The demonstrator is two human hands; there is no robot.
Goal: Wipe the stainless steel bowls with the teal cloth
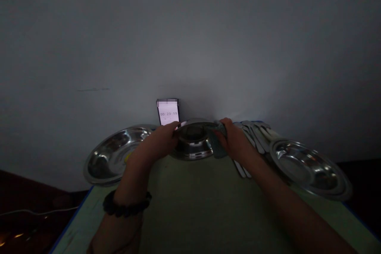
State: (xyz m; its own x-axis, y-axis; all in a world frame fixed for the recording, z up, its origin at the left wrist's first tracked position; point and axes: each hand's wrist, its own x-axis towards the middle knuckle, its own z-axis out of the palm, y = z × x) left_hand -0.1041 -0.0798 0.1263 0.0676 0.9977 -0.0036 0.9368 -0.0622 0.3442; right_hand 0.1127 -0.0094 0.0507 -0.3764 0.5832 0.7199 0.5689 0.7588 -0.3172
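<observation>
A shiny metal bowl [193, 151] is held up between both hands over the table, tilted so its curved side faces me. My left hand [162, 141] grips its left rim, fingers closed round the edge. On the opposite side my right hand [233, 139] is closed on a grey-green cloth [218, 147], which is pressed against the bowl's right rim and hangs down over its side. A dark bead bracelet [126, 205] circles my left wrist. Parts of my fingertips are hidden behind the bowl.
A wide metal basin [101, 158] with something yellow [127, 157] in it stands left. Metal bowls [312, 170], seemingly stacked, sit right, beside several pieces of cutlery [256, 135]. A phone [168, 111] showing a timer leans on the wall [190, 39]. The table [190, 206] is greenish.
</observation>
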